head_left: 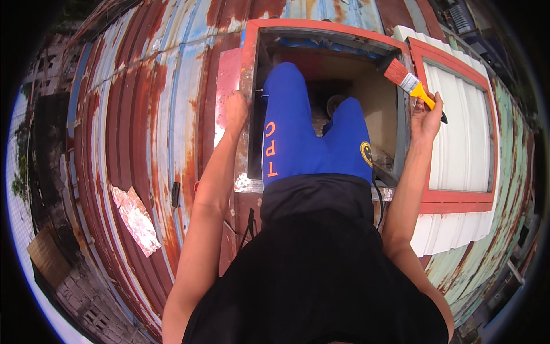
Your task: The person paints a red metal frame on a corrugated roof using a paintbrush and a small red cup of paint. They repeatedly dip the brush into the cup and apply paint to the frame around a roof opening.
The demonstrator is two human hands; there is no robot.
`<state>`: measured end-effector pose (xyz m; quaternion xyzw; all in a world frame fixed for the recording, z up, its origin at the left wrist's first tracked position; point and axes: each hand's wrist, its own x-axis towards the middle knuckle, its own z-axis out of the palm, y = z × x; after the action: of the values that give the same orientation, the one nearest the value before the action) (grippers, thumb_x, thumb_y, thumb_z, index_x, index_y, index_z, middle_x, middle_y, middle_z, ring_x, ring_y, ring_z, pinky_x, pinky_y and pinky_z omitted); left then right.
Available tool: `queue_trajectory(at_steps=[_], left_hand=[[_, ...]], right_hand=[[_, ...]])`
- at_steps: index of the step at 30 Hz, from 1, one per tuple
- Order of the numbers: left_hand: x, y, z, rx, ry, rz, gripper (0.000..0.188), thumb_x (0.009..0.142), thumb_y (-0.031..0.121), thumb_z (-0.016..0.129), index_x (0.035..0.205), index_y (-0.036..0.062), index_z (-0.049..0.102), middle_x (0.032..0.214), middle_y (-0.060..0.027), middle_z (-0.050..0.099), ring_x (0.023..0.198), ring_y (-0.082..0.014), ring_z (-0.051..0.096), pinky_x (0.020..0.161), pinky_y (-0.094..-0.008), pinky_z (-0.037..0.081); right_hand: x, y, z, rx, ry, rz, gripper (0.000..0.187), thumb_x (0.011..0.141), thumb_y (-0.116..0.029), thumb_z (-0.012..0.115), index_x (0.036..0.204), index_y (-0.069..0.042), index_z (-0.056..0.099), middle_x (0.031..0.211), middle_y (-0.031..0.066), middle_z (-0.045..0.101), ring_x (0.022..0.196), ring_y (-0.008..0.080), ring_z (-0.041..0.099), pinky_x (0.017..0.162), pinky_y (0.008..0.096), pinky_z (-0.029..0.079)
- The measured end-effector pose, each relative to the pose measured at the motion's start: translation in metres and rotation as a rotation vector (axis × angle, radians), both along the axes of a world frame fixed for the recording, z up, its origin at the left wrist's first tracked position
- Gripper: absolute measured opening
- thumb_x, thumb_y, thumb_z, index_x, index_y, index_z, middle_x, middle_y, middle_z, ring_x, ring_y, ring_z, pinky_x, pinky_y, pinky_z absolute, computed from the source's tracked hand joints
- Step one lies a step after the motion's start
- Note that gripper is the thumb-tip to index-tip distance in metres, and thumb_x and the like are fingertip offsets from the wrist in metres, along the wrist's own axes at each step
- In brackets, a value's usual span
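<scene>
My right hand (pixel 427 117) grips a paintbrush (pixel 410 83) by its yellow, black-tipped handle. Its bristles are coated red and point up and left, over the right edge of a hatch opening. At the opening's left edge, my left hand (pixel 236 112) is closed against the wooden frame (pixel 326 24); whatever its fingers may hold is hidden. Red coats the frame's far side, while its left side looks worn and partly bare. A red-framed lid (pixel 458 198) with a white corrugated panel lies to the right of the opening, beside my right hand.
My legs, in blue trousers (pixel 286 126), go down into the hatch, whose inside is dark. Rusty corrugated roofing (pixel 132 114) spreads around it. A red-and-silver scrap (pixel 137 221) and a small black object (pixel 176 195) lie at left. A dark cord (pixel 378 198) hangs near my right hip.
</scene>
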<state>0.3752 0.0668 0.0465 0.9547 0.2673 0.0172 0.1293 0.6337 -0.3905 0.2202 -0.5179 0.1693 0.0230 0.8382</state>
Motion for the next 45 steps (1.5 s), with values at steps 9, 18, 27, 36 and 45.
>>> queue_trajectory(at_steps=[9, 18, 27, 36, 45], left_hand=[[-0.007, -0.008, -0.016, 0.041, -0.163, 0.115, 0.018, 0.087, 0.013, 0.075, 0.09, -0.0038, 0.069, 0.089, -0.0219, 0.073, 0.09, -0.0417, 0.069, 0.085, -0.0505, 0.052], [-0.031, -0.003, 0.016, -0.44, -0.207, 0.401, 0.02, 0.093, 0.018, 0.076, 0.109, 0.0083, 0.082, 0.099, -0.0212, 0.079, 0.097, -0.034, 0.077, 0.089, -0.0413, 0.058], [-0.04, -0.006, 0.026, -0.532, -0.249, 0.424, 0.027, 0.089, 0.015, 0.081, 0.113, 0.0034, 0.081, 0.103, -0.0167, 0.081, 0.096, -0.024, 0.079, 0.088, -0.0344, 0.059], [-0.038, 0.013, 0.018, -1.638, -0.689, 0.542, 0.019, 0.101, 0.019, 0.073, 0.114, 0.0049, 0.071, 0.106, -0.0049, 0.073, 0.095, -0.016, 0.069, 0.084, -0.0295, 0.055], [-0.034, 0.003, 0.043, -2.058, -0.857, 0.433, 0.016, 0.104, 0.024, 0.07, 0.108, 0.009, 0.066, 0.102, -0.0006, 0.064, 0.096, -0.0132, 0.061, 0.083, -0.027, 0.053]], right_hand=[[0.006, -0.014, -0.005, 0.012, -0.013, 0.004, 0.033, 0.11, -0.03, 0.054, 0.108, 0.003, 0.057, 0.11, 0.0192, 0.07, 0.074, 0.0143, 0.062, 0.063, 0.0221, 0.054], [0.004, -0.018, -0.015, 0.007, -0.004, -0.013, 0.03, 0.109, -0.029, 0.055, 0.107, 0.001, 0.056, 0.112, 0.0198, 0.07, 0.078, 0.0139, 0.062, 0.066, 0.0227, 0.055], [0.0, -0.011, -0.009, 0.033, 0.006, -0.042, 0.03, 0.109, -0.028, 0.058, 0.106, 0.002, 0.058, 0.105, 0.0163, 0.067, 0.073, 0.013, 0.062, 0.064, 0.0203, 0.055], [0.001, -0.008, -0.004, 0.024, -0.002, -0.047, 0.03, 0.108, -0.028, 0.056, 0.107, 0.002, 0.056, 0.11, 0.0207, 0.07, 0.074, 0.0138, 0.063, 0.064, 0.0212, 0.055], [-0.004, -0.012, -0.003, 0.042, 0.018, -0.071, 0.03, 0.107, -0.028, 0.061, 0.106, 0.002, 0.06, 0.098, 0.0128, 0.062, 0.073, 0.0145, 0.061, 0.062, 0.0205, 0.054]])
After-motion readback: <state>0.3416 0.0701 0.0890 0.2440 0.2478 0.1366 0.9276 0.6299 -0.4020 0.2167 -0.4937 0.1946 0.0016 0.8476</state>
